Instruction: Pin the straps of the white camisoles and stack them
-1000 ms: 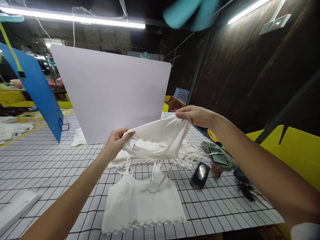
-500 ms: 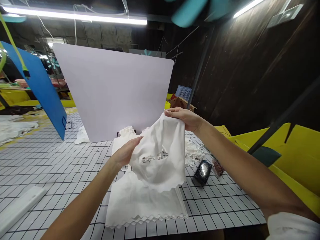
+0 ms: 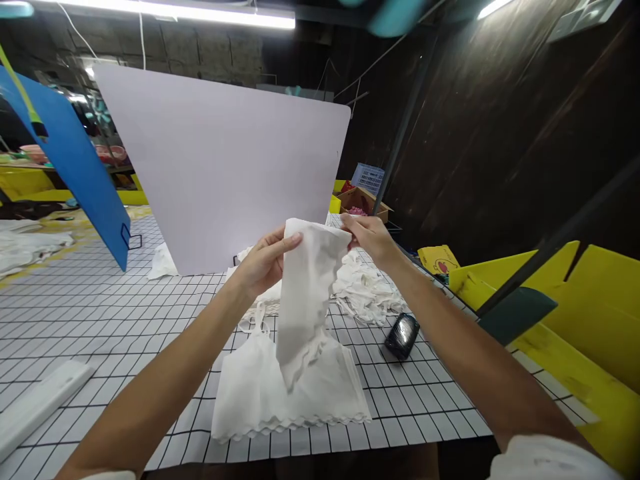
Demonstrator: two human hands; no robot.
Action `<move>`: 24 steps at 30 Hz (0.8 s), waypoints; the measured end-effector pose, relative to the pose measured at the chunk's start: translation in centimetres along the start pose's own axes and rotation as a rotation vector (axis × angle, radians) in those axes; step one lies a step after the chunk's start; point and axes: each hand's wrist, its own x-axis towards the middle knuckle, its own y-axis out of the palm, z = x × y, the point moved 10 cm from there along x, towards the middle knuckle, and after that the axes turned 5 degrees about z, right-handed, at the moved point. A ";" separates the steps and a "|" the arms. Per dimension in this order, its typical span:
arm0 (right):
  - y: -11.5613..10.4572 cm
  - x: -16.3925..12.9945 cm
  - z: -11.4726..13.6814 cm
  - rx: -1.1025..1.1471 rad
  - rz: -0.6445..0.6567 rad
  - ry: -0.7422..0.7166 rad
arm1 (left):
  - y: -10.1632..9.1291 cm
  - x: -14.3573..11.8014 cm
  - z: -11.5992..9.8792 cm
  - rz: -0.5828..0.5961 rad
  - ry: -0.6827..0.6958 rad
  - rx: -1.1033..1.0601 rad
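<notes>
Both hands hold one white garment up by its top edge, above the table. My left hand pinches the left corner and my right hand pinches the right corner, close together. The cloth hangs down narrow, its scalloped hem at the bottom. Under it a stack of white camisole tops with thin straps lies flat on the checked table. A loose pile of white garments sits just beyond my right wrist.
A large white board stands upright behind the garments, a blue board to its left. A dark oval object lies right of the stack. Yellow bins line the right side. A white bar lies at the near left.
My hands have come closer together and risen, so the garment, spread wide a second ago, now hangs folded narrow. The view has tilted down slightly.
</notes>
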 end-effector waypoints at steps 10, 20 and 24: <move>5.5 -2.2 -1.7 0.382 0.037 0.064 | -0.4 -1.6 -0.4 -0.147 0.230 0.212; 9.8 -1.8 -2.1 0.557 0.291 0.170 | -1.7 -3.0 -0.9 -0.260 0.289 0.424; 9.8 -0.6 -1.2 0.666 0.242 0.183 | -1.7 -4.5 -0.8 -0.284 0.364 0.607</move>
